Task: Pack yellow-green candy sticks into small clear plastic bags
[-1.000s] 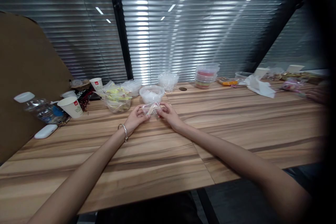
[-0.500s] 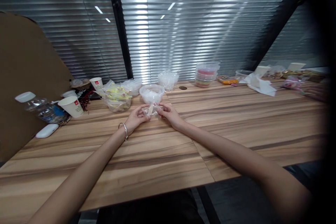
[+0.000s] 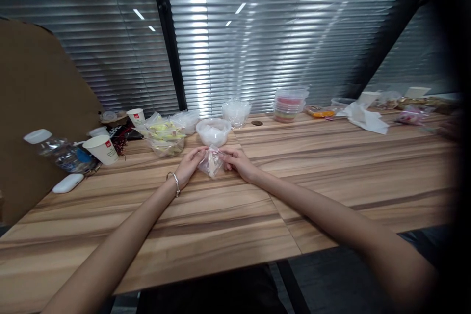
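Between my two hands is a small clear plastic bag [image 3: 211,162] with a pale, flat, stick-like piece inside. My left hand [image 3: 190,164] pinches its upper left edge, and a bracelet circles that wrist. From the other side my right hand [image 3: 237,162] grips the upper right edge with bent fingers. Just beyond the bag stands a round clear plastic bowl [image 3: 199,133] holding whitish, translucent contents. To its left, another clear bowl [image 3: 167,148] is heaped with yellow-and-clear packets.
Paper cups [image 3: 102,149], a plastic bottle [image 3: 68,155] and a white case [image 3: 68,183] are at the left. Stacked tubs [image 3: 289,104], an orange packet [image 3: 320,112] and crumpled tissue [image 3: 364,118] line the back right. A blurred hand [image 3: 451,129] shows at the far right.
The bag now hangs lower and spreads out toward me, its contents more visible. My fingers have shifted to its upper edges; both forearms stay nearly still.
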The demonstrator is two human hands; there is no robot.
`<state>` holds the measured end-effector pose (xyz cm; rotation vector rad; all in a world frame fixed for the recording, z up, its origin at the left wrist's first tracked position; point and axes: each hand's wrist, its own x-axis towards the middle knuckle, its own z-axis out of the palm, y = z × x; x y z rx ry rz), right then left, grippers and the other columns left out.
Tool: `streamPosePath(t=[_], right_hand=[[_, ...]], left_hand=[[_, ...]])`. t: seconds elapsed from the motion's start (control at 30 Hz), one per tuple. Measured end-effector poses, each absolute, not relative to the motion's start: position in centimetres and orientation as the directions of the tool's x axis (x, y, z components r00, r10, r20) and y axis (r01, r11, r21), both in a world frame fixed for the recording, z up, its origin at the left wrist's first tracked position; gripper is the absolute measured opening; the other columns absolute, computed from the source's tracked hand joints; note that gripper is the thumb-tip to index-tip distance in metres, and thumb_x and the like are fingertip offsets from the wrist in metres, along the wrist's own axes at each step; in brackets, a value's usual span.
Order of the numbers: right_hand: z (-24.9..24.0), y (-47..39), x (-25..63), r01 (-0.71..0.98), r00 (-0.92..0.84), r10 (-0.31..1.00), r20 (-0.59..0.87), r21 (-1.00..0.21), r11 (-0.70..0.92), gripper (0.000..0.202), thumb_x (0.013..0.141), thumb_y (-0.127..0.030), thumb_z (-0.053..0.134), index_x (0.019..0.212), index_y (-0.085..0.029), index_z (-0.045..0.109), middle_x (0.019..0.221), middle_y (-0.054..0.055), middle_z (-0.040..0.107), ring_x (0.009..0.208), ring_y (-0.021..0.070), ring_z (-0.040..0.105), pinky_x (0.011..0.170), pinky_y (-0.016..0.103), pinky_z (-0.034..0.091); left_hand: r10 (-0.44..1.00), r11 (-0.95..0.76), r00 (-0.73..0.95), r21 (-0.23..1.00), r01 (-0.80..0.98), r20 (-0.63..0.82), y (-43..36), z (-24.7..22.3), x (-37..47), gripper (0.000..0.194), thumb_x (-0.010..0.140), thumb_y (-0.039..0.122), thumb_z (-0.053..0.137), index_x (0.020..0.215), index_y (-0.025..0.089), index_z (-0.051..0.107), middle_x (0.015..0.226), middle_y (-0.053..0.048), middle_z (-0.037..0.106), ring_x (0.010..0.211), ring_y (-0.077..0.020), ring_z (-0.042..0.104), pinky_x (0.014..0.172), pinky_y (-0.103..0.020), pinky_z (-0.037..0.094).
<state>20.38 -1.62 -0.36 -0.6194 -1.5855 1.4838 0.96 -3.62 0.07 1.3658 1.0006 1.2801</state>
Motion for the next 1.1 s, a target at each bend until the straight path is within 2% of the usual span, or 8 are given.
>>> streamPosePath(t=[0.13,0.2,0.43,0.67,0.87,1.0,1.1], right_hand=[[0.1,-2.3,20.5,-0.163,-0.621,0.747,0.235,-0.972,0.170,0.038,0.075,-0.042,0.062,0.101,-0.015,0.065,0.063,-0.001,0.054,0.049,0.0064,0.039,0.047,0.021,0.030],[0.3,-2.5,20.5,-0.152,-0.630,0.740,0.237,-0.972,0.181,0.037,0.076,-0.041,0.061,0.100,-0.014,0.064,0.062,-0.001,0.053,0.049,0.0066,0.039,0.046,0.021,0.029],[-0.3,-2.0,20.3,-0.198,-0.446,0.854,0.267,-0.960,0.197,0.032,0.071,-0.043,0.065,0.088,-0.017,0.057,0.057,-0.004,0.049,0.050,0.0074,0.042,0.046,0.019,0.032],[0.0,-2.2,20.3,-0.121,-0.432,0.872,0.232,-0.972,0.199,0.032,0.074,-0.046,0.062,0.090,-0.019,0.055,0.056,-0.005,0.047,0.046,0.0070,0.038,0.043,0.019,0.030],[-0.5,-1.4,19.9,-0.203,-0.320,0.898,0.302,-0.948,0.247,0.035,0.080,-0.054,0.050,0.081,-0.019,0.056,0.073,0.000,0.055,0.064,0.0105,0.049,0.056,0.021,0.039],[-0.8,-1.2,19.8,-0.176,-0.397,0.874,0.282,-0.957,0.229,0.032,0.077,-0.049,0.057,0.091,-0.020,0.058,0.086,0.001,0.059,0.067,0.0107,0.050,0.060,0.023,0.041],[-1.2,-1.1,19.9,-0.198,-0.408,0.852,0.327,-0.943,0.267,0.031,0.073,-0.041,0.064,0.097,-0.021,0.058,0.088,0.001,0.059,0.068,0.0100,0.051,0.062,0.023,0.042]], left_hand=[[0.967,-0.196,0.153,0.978,-0.070,0.205,-4.0,0.4,0.9,0.045,0.075,0.041,0.063,0.115,0.020,0.057,0.100,-0.007,0.065,0.086,-0.0180,0.059,0.074,-0.026,0.045],[0.962,-0.193,0.181,0.978,-0.074,0.203,-4.2,0.5,0.9,0.043,0.074,0.039,0.065,0.111,0.019,0.058,0.101,-0.007,0.064,0.087,-0.0182,0.059,0.075,-0.026,0.045],[0.948,-0.210,0.233,0.976,-0.048,0.216,-4.3,0.6,1.0,0.033,0.067,0.031,0.072,0.093,0.018,0.056,0.091,-0.004,0.061,0.086,-0.0158,0.057,0.079,-0.028,0.044],[0.926,-0.247,0.298,0.969,0.018,0.230,-4.4,0.8,1.0,0.027,0.066,0.029,0.073,0.079,0.015,0.052,0.078,0.001,0.053,0.075,-0.0106,0.051,0.072,-0.023,0.041],[0.970,-0.187,0.141,0.977,-0.102,0.200,-3.8,0.2,0.7,0.028,0.070,0.037,0.068,0.075,0.017,0.048,0.077,0.001,0.054,0.074,-0.0112,0.052,0.067,-0.022,0.042],[0.964,-0.260,0.040,0.963,-0.069,0.263,-3.4,-0.2,0.4,0.030,0.070,0.036,0.069,0.073,0.017,0.046,0.073,0.002,0.053,0.070,-0.0104,0.051,0.062,-0.020,0.042],[0.958,-0.279,0.061,0.959,-0.041,0.281,-3.5,-0.2,0.3,0.027,0.071,0.034,0.068,0.075,0.016,0.048,0.077,0.001,0.055,0.071,-0.0101,0.052,0.062,-0.020,0.042]])
